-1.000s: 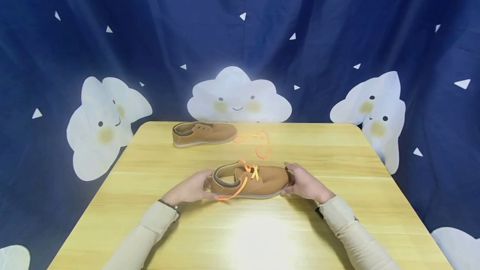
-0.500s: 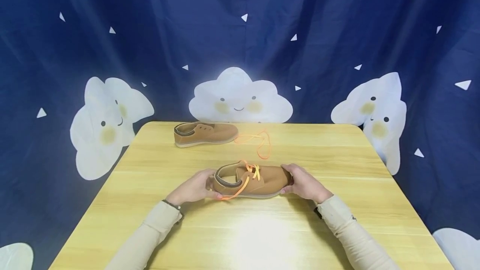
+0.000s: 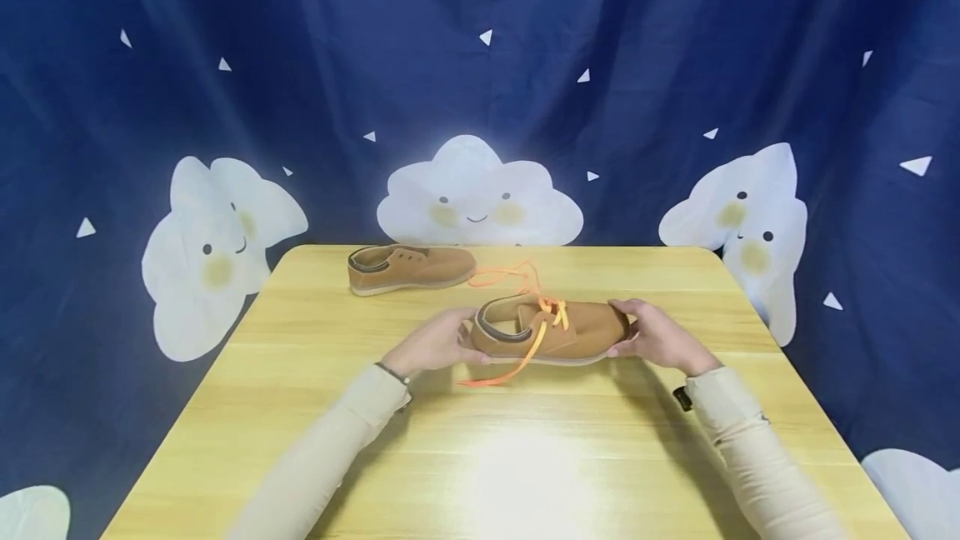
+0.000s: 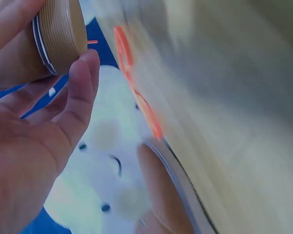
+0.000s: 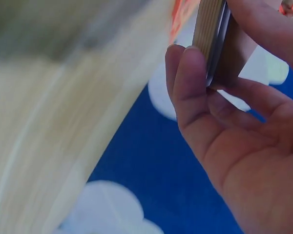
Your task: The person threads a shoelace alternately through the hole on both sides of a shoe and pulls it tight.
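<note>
A brown shoe [image 3: 592, 327] with an orange-yellow lace [image 3: 536, 348] through its eyelets is held between both hands, its toe to the right. My left hand [image 3: 435, 344] grips the heel; in the left wrist view the fingers [image 4: 80, 80] curl under the ribbed sole edge. At the toe end my right hand [image 3: 663, 338] grips the shoe, thumb on the near side, and in the right wrist view its fingertips [image 5: 191, 68] press at the sole. Shadows of the arms fall on the table below. One lace end trails down in front of the shoe.
A second brown shoe [image 3: 416, 267], without a lace, stands at the back left of the wooden table [image 3: 360, 307]. A loose orange lace [image 3: 495, 273] lies beside its toe, partly behind the held shoe. A blue curtain [image 3: 480, 90] with clouds hangs behind.
Both hands have moved the laced shoe to the right and toward the back, and its lace end now hangs free of the left thumb. The other shoe has stayed put.
</note>
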A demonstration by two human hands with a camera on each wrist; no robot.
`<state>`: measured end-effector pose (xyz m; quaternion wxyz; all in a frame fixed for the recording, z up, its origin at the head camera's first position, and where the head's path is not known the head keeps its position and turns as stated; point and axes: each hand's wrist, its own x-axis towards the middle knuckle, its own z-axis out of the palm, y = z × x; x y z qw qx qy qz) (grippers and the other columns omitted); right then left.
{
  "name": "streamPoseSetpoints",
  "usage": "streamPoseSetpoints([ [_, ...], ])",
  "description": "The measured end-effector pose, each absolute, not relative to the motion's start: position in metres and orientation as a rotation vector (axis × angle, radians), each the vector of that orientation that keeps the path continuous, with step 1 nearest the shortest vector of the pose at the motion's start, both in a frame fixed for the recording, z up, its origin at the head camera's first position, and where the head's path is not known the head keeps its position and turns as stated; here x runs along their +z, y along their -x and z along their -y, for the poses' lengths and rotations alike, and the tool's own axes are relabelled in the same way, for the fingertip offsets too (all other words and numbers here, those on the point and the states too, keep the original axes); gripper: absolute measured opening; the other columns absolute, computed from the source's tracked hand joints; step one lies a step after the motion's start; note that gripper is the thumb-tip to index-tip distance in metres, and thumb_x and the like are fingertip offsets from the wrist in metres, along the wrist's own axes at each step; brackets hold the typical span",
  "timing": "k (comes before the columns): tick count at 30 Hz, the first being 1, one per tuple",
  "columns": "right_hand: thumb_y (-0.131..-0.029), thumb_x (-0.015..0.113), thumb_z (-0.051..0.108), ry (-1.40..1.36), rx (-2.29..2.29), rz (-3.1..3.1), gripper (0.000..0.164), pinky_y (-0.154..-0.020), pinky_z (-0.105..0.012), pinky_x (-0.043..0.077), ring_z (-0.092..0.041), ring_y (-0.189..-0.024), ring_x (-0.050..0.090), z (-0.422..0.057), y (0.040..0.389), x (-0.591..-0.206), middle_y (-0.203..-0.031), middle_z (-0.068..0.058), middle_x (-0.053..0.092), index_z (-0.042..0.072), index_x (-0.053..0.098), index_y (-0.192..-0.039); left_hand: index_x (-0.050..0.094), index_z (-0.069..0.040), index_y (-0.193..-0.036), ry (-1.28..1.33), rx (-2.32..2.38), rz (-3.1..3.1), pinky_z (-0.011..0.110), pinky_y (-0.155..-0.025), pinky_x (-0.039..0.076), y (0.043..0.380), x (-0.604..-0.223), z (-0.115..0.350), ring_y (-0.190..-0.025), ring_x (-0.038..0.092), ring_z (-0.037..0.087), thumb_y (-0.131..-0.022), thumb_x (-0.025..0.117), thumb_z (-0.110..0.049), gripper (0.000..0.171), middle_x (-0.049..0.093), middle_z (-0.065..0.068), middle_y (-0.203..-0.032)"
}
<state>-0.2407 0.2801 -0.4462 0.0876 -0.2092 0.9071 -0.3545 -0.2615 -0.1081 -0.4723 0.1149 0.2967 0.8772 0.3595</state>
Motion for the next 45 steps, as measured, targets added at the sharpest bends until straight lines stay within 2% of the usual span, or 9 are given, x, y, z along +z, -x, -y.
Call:
streamPoseSetpoints([
  [8,-0.082,0.085,0.003,0.527,-1.014,-2.708,0.088,-0.070,-0.025,0.060,-0.023,-0.085,0.075,-0.326,0.253,-0.433,-0.146,-0.045,0.044,-0.019,0.034,-0.150,0.059,-0.016,-0.141,-0.897,1.138,-2.519,0.025,-0.080,0.058,0.283,-0.476,0.056,-0.091,0.069,0.012,-0.082,0.089,-0.026,0.067,0.070,-0.002,-0.122],
  [16,-0.079,0.088,0.007,0.558,-0.954,-2.759,0.088,-0.068,-0.022,0.057,-0.015,-0.079,0.074,-0.360,0.259,-0.437,-0.143,-0.047,0.045,-0.022,0.038,-0.146,0.063,-0.011,-0.132,-0.907,1.131,-2.519,0.020,-0.077,0.058,0.297,-0.482,0.014,-0.087,0.072,0.009,-0.082,0.089,-0.023,0.058,0.070,0.003,-0.118],
  [23,-0.078,0.088,0.004,0.546,-0.958,-2.749,0.089,-0.067,-0.021,0.057,-0.012,-0.079,0.073,-0.382,0.264,-0.447,-0.141,-0.049,0.046,-0.024,0.037,-0.144,0.062,-0.008,-0.134,-0.909,1.109,-2.524,0.016,-0.077,0.057,0.302,-0.495,-0.015,-0.084,0.071,0.006,-0.083,0.088,-0.021,0.059,0.070,0.006,-0.122],
  [28,-0.076,0.089,0.001,0.563,-0.975,-2.741,0.089,-0.066,-0.020,0.056,-0.010,-0.078,0.069,-0.393,0.267,-0.458,-0.136,-0.050,0.048,-0.028,0.037,-0.141,0.061,-0.007,-0.137,-0.889,1.046,-2.551,0.019,-0.082,0.054,0.303,-0.502,-0.027,-0.088,0.067,0.008,-0.084,0.088,-0.024,0.062,0.071,0.007,-0.124],
  [33,-0.076,0.088,-0.001,0.525,-0.994,-2.724,0.087,-0.064,-0.019,0.054,-0.009,-0.075,0.068,-0.401,0.268,-0.471,-0.133,-0.049,0.051,-0.028,0.036,-0.141,0.062,-0.006,-0.135,-0.903,0.980,-2.605,0.022,-0.092,0.053,0.304,-0.504,-0.036,-0.102,0.068,0.013,-0.083,0.088,-0.025,0.061,0.072,0.007,-0.124],
  [39,-0.077,0.088,-0.001,0.478,-0.975,-2.688,0.090,-0.064,-0.021,0.056,-0.012,-0.078,0.070,-0.406,0.267,-0.480,-0.142,-0.052,0.040,-0.027,0.034,-0.144,0.062,-0.006,-0.134,-0.890,1.003,-2.548,0.020,-0.090,0.053,0.300,-0.508,-0.040,-0.102,0.068,0.012,-0.082,0.089,-0.025,0.061,0.072,0.006,-0.120],
  [45,-0.080,0.086,0.000,0.485,-1.001,-2.647,0.090,-0.066,-0.023,0.058,-0.011,-0.076,0.070,-0.408,0.268,-0.480,-0.143,-0.053,0.036,-0.027,0.030,-0.145,0.059,-0.008,-0.137,-0.879,1.009,-2.522,0.022,-0.090,0.053,0.303,-0.508,-0.040,-0.103,0.067,0.012,-0.084,0.087,-0.028,0.063,0.071,0.005,-0.122],
])
